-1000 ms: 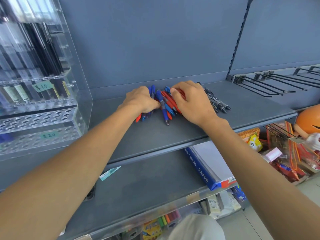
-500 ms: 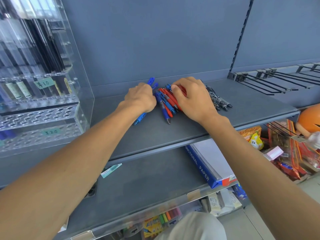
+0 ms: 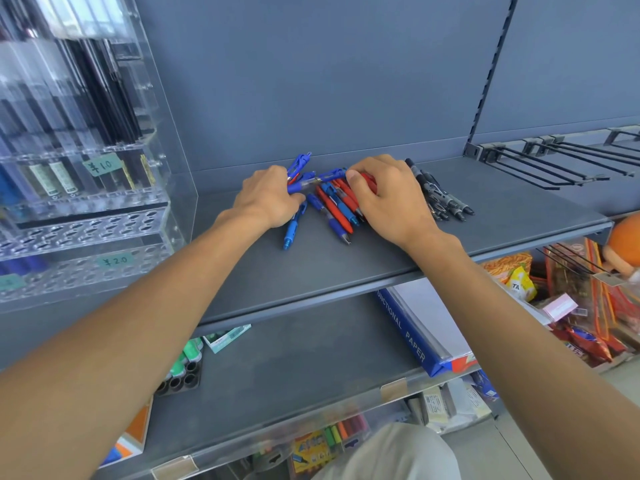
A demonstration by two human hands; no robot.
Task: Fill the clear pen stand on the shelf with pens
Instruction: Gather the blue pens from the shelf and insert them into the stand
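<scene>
Grey shelf carries a loose heap of click pens between both hands: the left hand grips several blue pens, and the right hand curls round red pens. Far left of the hands stands the clear pen stand, its holed tiers tagged "¥10" and "¥20". Lower right, a blue pack reads "PAPER".

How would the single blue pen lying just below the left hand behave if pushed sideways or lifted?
The blue pen is a slim round barrel on the smooth shelf, so a sideways push would probably roll it. It looks like stiff, light plastic, likely easy to lift. Its darker grip may resist slipping.
</scene>
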